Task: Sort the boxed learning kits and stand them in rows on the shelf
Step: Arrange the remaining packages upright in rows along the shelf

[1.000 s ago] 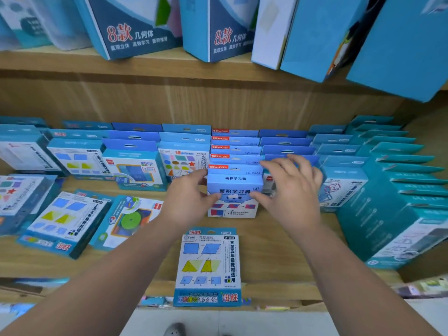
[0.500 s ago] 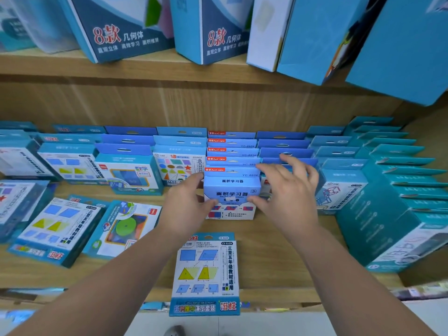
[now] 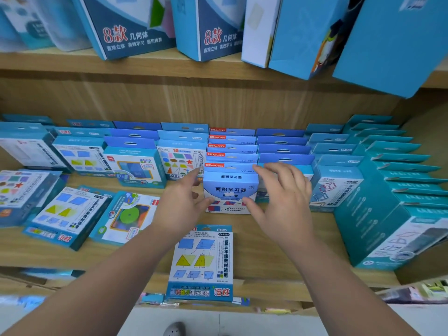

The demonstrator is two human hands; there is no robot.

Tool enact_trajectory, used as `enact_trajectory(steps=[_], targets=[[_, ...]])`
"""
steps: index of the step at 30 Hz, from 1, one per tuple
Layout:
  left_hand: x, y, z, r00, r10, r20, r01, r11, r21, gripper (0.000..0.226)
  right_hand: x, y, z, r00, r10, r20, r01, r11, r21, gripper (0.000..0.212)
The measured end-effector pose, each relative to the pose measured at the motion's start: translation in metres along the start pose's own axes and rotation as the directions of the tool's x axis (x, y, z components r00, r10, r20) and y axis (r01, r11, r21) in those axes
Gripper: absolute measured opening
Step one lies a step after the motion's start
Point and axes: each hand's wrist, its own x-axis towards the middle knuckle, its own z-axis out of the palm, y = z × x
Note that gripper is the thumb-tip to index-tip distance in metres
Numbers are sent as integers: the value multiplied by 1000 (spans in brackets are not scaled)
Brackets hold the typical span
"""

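1. One blue-and-white kit box [image 3: 230, 190] stands upright at the front of the middle row on the lower shelf [image 3: 266, 238], against the box behind it.
2. At its left edge the left grip [image 3: 181, 207] is spread loose, thumb tip touching, clasping nothing.
3. Opposite, the right grip [image 3: 286, 200] is likewise unclenched, fingers fanned above the neighbouring row [image 3: 283, 151], thumb tip on the box front.
4. Nearer the shelf's front edge a flat kit [image 3: 201, 260] lies face up between the forearms.
5. Overhead, tall blue boxes [image 3: 135, 27] lean on the upper shelf [image 3: 60, 61].
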Motion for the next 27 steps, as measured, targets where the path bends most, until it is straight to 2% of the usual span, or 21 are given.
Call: enact_trajectory(steps=[4, 6, 9, 12, 15, 20, 24, 27], targets=[[-26, -12, -14, 999, -12, -36, 13, 1000, 23, 68, -20, -12, 0, 998, 33, 59, -40, 991, 129, 51], [-45, -19, -20, 998, -55, -15, 56, 997, 49, 58, -31, -19, 2, 983, 59, 175, -93, 977, 193, 52], [-74, -29, -22, 981, -176, 83, 166, 980, 111, 40, -47, -27, 10, 864, 130, 486, -211, 970, 117, 58], [-95, -36, -19, 960, -218, 177, 203, 974, 101, 43, -57, -35, 13, 772, 156, 617, -210, 978, 16, 55], [-105, -36, -16, 940, -244, 237, 240, 970, 44, 18, -62, -43, 14, 751, 137, 646, -210, 977, 37, 45], [-108, -38, -12, 916, -350, 197, 377, 918, -126, 10, -68, -49, 15, 741, 164, 651, -355, 919, 173, 26], [-112, -35, -18, 883, -458, 103, 467, 837, -285, 7, -66, -59, 9, 719, 237, 654, -564, 750, 347, 13], [-110, -30, -34, 892, -447, 65, 437, 816, -378, 9, -56, -70, 1, 755, 260, 602, -607, 624, 492, 19]])
